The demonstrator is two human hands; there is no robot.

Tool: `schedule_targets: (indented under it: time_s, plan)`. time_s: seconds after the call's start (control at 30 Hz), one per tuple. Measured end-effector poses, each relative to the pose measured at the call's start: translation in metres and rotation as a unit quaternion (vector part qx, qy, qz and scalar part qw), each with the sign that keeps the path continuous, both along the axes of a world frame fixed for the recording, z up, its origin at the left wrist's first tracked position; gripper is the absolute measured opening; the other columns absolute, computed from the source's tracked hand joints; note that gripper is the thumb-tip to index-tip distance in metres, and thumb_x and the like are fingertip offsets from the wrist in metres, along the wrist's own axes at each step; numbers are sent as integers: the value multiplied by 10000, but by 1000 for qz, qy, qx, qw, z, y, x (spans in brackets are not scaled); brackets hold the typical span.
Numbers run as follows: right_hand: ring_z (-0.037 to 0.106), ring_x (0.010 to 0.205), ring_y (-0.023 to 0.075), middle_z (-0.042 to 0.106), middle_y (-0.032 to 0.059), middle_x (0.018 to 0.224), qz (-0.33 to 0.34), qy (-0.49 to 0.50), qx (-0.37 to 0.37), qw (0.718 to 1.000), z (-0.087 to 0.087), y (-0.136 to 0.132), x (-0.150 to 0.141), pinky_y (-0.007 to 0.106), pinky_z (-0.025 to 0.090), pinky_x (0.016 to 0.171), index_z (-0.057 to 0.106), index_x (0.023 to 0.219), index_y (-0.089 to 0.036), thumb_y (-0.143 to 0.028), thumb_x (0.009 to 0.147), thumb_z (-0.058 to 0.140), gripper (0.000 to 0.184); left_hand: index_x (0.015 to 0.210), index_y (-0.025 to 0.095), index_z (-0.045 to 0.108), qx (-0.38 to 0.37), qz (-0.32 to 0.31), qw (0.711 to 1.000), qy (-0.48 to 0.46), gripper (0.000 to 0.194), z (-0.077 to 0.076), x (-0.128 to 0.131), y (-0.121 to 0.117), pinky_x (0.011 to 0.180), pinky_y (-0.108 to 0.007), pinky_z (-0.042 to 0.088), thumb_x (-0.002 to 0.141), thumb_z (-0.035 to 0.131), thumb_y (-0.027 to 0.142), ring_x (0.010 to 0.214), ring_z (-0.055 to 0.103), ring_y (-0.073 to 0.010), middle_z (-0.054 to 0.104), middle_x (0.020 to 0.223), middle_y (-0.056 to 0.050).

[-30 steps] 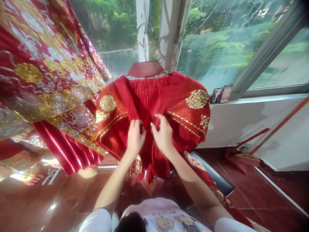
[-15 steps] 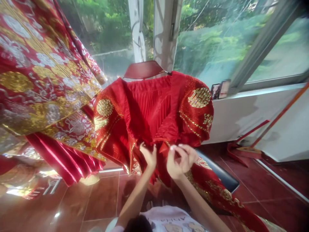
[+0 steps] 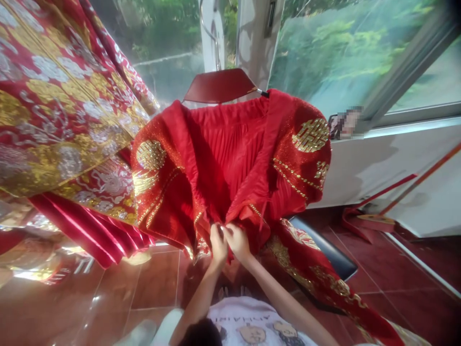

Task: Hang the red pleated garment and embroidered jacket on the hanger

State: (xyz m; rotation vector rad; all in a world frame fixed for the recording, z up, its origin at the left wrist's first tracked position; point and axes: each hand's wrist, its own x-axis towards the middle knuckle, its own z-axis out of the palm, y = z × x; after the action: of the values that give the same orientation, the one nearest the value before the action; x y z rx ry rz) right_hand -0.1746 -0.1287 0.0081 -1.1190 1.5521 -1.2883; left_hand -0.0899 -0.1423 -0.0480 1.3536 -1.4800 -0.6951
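A red garment [image 3: 234,144] with gold embroidered medallions and beaded trim on its shoulders hangs from a hanger [image 3: 220,86] with a broad dark-red centre piece. Its pleated red inside shows between the two front edges. My left hand [image 3: 218,246] pinches the red cloth at the lower middle of the front. Right beside it, my right hand [image 3: 237,244] is closed on the cloth too, and the fingertips of both hands meet. Exactly which edge or fastening lies between the fingers is hidden.
Left hangs another robe [image 3: 65,105], with gold and silver embroidery. A black padded seat [image 3: 331,254] at right has red embroidered fabric [image 3: 309,262] beside it. A red long-handled dustpan [image 3: 360,223] stands by the wall. Windows rise behind the hanger.
My right hand has moved left and down from the right front edge to meet my left hand at the middle. The front edges of the garment are drawn closer together.
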Motion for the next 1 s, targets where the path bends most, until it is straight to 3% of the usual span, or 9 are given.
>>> schedule_targets:
  time_s: [0.2,0.37,0.43,0.53,0.67,0.73,0.8,0.87,1.0]
  plan:
    - [260,398,60,343,-58,413,68,-192,87,975,0,10,0,228,205,417,476,488,-193,-598,560,663,452,808,167,529,73,-48,994,-73,121,-2,11,5,609,-244,405,796,444,80,621,533,-137,593,728,-19]
    - [169,340,22,260,-105,365,79,-338,141,927,17,7,0,194,111,355,510,522,-174,-468,533,689,345,798,165,566,102,-48,986,-120,121,3,11,6,593,-239,397,810,471,90,605,553,-140,635,745,-36]
    - [171,338,13,250,-111,372,60,-378,140,913,36,3,-2,178,111,344,475,513,-177,-392,563,689,307,844,169,592,101,-45,986,-127,159,5,9,6,640,-244,429,819,461,82,666,595,-151,665,797,-48]
    - [170,343,2,256,-117,402,31,-425,120,897,84,-2,-10,154,135,335,461,546,-170,-280,615,681,255,864,165,605,93,-34,987,-129,161,9,10,4,675,-269,455,810,476,85,691,609,-170,670,792,-59]
    - [209,356,-8,343,-100,438,41,-479,24,877,155,4,-16,143,138,338,565,627,-130,-200,610,715,167,758,167,587,76,-20,991,-106,120,18,11,0,687,-292,468,800,488,116,653,583,-170,641,714,-50]
    - [221,349,-5,333,-97,412,49,-468,-20,882,174,8,-11,153,118,344,589,607,-114,-230,610,734,185,757,169,590,63,-17,995,-81,125,20,8,-1,707,-294,477,811,479,147,675,588,-170,645,729,-51]
    - [224,338,0,305,-99,378,33,-439,-40,897,176,9,-3,165,115,354,589,572,-114,-273,611,733,218,801,167,600,53,-9,997,-50,163,18,5,1,724,-294,487,834,440,180,716,601,-172,655,770,-58]
    - [227,342,5,306,-97,376,9,-414,-54,909,168,7,1,174,129,365,577,554,-123,-294,602,730,234,855,162,600,51,14,998,-16,249,14,4,6,734,-300,499,869,355,204,754,613,-177,655,801,-69]
    - [223,366,16,305,-95,400,-3,-375,-75,924,152,4,-6,189,156,381,546,559,-145,-354,629,728,286,914,159,600,58,67,995,35,394,15,25,22,766,-335,510,924,233,303,849,623,-205,647,826,-89]
